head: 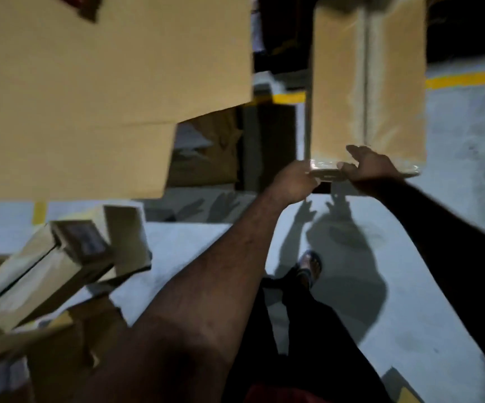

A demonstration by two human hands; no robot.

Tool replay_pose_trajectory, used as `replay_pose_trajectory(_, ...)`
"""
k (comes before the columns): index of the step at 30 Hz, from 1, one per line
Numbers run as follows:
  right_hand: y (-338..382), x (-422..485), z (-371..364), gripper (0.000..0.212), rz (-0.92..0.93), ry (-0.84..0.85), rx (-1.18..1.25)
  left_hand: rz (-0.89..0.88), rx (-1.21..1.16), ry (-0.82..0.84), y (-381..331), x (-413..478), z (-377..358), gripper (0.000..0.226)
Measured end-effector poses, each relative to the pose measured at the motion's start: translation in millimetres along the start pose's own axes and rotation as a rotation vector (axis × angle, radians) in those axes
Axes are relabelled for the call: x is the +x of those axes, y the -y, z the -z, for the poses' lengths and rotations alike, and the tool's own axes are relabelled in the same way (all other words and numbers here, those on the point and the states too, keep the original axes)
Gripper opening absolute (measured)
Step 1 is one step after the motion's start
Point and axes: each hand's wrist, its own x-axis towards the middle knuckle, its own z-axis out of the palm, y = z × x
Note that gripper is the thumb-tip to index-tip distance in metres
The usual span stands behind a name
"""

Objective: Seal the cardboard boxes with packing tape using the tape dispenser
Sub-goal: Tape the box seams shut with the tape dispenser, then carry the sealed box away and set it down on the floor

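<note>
A tall brown cardboard box (337, 82) is held up in front of me, above the floor. A strip of clear tape (364, 82) runs down its middle seam, and shiny tape wraps over its near edge. My left hand (293, 181) grips that near edge from the left. My right hand (372, 164) clasps the same edge from the right, fingers spread over the top face. Between the hands a pale flat piece (327, 174) shows at the edge; blur keeps me from telling what it is. No tape dispenser is clearly visible.
A large cardboard box (104, 82) fills the upper left. Smaller boxes (46, 269) lie tumbled at the lower left. The grey floor (410, 301) has yellow lines (468, 78). My sandalled foot (311, 266) stands below the held box.
</note>
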Motion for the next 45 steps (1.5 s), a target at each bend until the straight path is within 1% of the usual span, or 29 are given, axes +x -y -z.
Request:
replay_pose_trajectory(2,40,-15,-7,0.061,0.083,0.049,-0.031,0.058,-0.072,-0.04,24,-34,20,0.056)
replay_pose_trajectory(4,83,-32,-18,0.061,0.148,0.095,-0.065,0.122,-0.162,-0.096,51,-65,41,0.068)
replay_pose_trajectory(5,105,-41,-26,0.061,0.192,0.119,-0.09,0.154,-0.21,-0.124,67,-78,52,0.069)
replay_pose_trajectory(8,170,-69,-54,0.062,0.308,0.186,-0.158,0.205,-0.3,-0.212,97,-134,88,0.05)
replay_pose_trajectory(11,232,-99,-86,0.059,0.411,0.283,-0.2,0.253,-0.379,-0.342,136,-179,121,0.049)
replay_pose_trajectory(14,292,-134,-116,0.066,0.521,0.348,-0.203,0.275,-0.476,-0.503,183,-229,151,0.049)
replay_pose_trajectory(15,313,-147,-127,0.066,0.563,0.365,-0.2,0.291,-0.516,-0.55,202,-247,161,0.053)
replay_pose_trajectory(17,359,-173,-149,0.066,0.649,0.406,-0.22,0.319,-0.559,-0.695,236,-290,180,0.066)
replay_pose_trajectory(18,383,-185,-161,0.066,0.699,0.418,-0.238,0.332,-0.599,-0.764,256,-310,190,0.068)
replay_pose_trajectory(21,456,-224,-197,0.065,0.874,0.442,-0.297,0.357,-0.702,-0.925,313,-372,217,0.049)
replay_pose_trajectory(25,548,-283,-251,0.062,1.063,0.476,-0.34,0.45,-0.724,-1.137,390,-449,244,0.052)
replay_pose_trajectory(28,603,-328,-292,0.062,1.185,0.525,-0.37,0.492,-0.729,-1.289,433,-504,260,0.053)
replay_pose_trajectory(30,634,-357,-314,0.062,1.26,0.576,-0.342,0.515,-0.774,-1.373,457,-539,265,0.056)
replay_pose_trajectory(32,662,-385,-332,0.061,1.309,0.633,-0.311,0.535,-0.849,-1.465,478,-569,267,0.06)
replay_pose_trajectory(35,697,-416,-359,0.064,1.367,0.709,-0.285,0.559,-0.925,-1.582,508,-602,266,0.05)
replay_pose_trajectory(37,718,-430,-379,0.066,1.386,0.762,-0.288,0.614,-0.956,-1.645,528,-619,265,0.051)
replay_pose_trajectory(42,762,-451,-433,0.066,1.46,0.861,-0.393,0.741,-1.037,-1.766,579,-646,264,0.053)
replay_pose_trajectory(45,784,-457,-467,0.067,1.424,0.947,-0.445,0.777,-1.117,-1.814,603,-655,262,0.053)
